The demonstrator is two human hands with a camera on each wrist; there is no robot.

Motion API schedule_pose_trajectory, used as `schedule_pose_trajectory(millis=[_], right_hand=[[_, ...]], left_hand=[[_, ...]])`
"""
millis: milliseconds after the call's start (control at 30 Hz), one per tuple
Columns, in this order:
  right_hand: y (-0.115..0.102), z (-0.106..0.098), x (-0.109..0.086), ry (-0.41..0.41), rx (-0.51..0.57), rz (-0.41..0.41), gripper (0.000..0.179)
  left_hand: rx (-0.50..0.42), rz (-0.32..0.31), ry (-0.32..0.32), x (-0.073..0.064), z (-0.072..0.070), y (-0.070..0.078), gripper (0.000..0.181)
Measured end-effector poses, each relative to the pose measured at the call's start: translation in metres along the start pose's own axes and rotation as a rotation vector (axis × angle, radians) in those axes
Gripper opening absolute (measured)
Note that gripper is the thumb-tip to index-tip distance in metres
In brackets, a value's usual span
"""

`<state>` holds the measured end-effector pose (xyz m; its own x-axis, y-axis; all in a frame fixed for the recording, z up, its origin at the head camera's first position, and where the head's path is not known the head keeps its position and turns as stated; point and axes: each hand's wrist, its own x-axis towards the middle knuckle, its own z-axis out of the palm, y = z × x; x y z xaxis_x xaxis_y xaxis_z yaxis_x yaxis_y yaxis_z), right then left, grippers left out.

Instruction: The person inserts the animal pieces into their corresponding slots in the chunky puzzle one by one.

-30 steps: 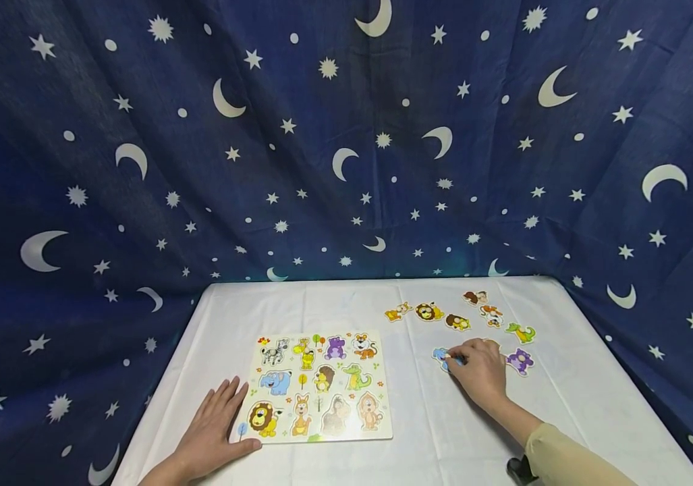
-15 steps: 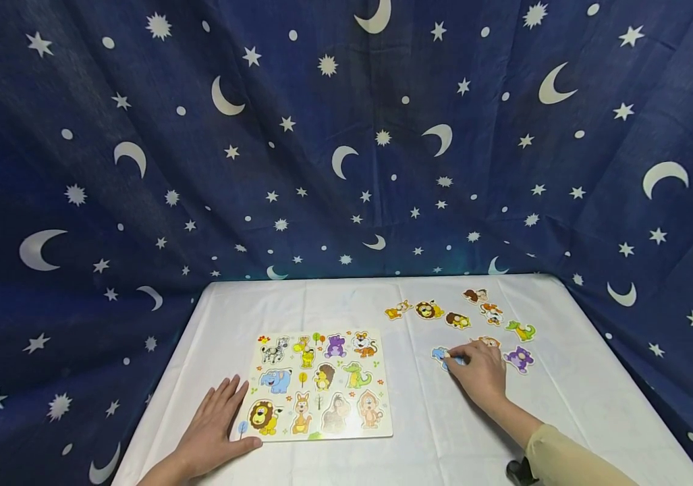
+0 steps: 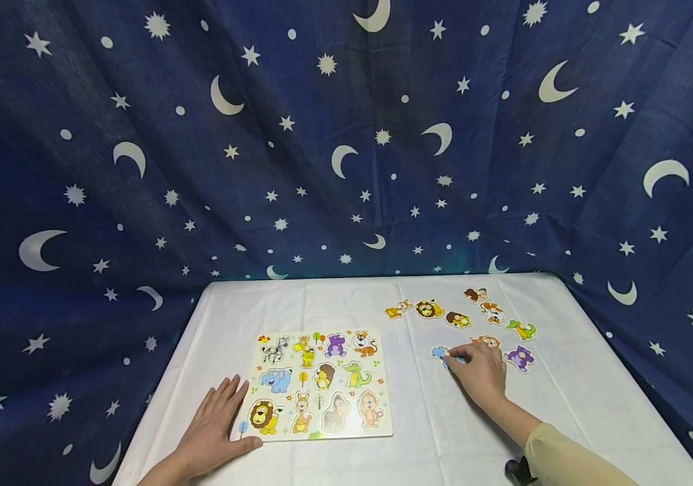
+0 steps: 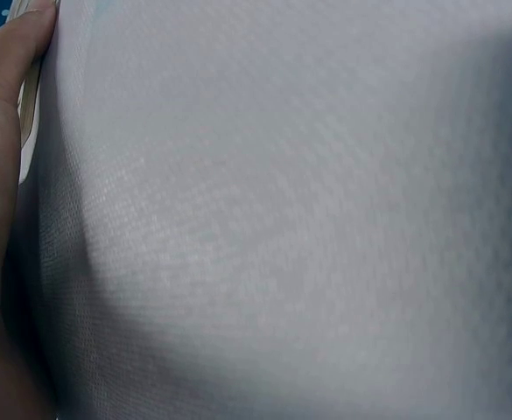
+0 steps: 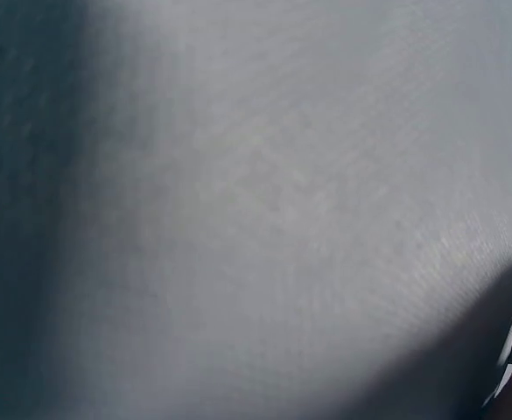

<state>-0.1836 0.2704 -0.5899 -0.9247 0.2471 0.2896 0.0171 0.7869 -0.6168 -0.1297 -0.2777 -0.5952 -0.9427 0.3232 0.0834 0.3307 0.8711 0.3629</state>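
From the head view, I see the left hand [image 3: 212, 428] spread and grasping nothing, fingers extended along the left edge of the animal puzzle board [image 3: 339, 388], thumb at its near left corner. The right hand [image 3: 481, 371] pinches the blue piece [image 3: 439, 354] between thumb and forefinger, right of the board on the white-covered bench [image 3: 419, 405]. I see the orange piece [image 3: 486, 340] partly hidden behind that hand, the purple piece [image 3: 519, 358] just beside it, and the green crocodile piece [image 3: 521, 329] farther back. Near the far edge lie the lion piece [image 3: 429, 309] and hedgehog piece [image 3: 458, 319].

My left wrist view is mostly white cloth, with the hand touching the board's edge at upper left.

My right wrist view is blurred cloth; a sliver of hand and a piece's edge show at lower right.
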Motion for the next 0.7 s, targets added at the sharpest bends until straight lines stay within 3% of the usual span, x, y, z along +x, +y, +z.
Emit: schedule_pose_trajectory(millis=[400,700], right_hand=[[-0.005,-0.001,0.005,0.011,-0.006,-0.045,0.011],[-0.022,0.002,0.008,0.034,0.016,-0.118,0.011]], left_hand=[[-0.018,0.0,0.007,0.0,0.0,0.0,0.112],[0.0,0.014,0.019,0.0,0.002,-0.001,0.112]])
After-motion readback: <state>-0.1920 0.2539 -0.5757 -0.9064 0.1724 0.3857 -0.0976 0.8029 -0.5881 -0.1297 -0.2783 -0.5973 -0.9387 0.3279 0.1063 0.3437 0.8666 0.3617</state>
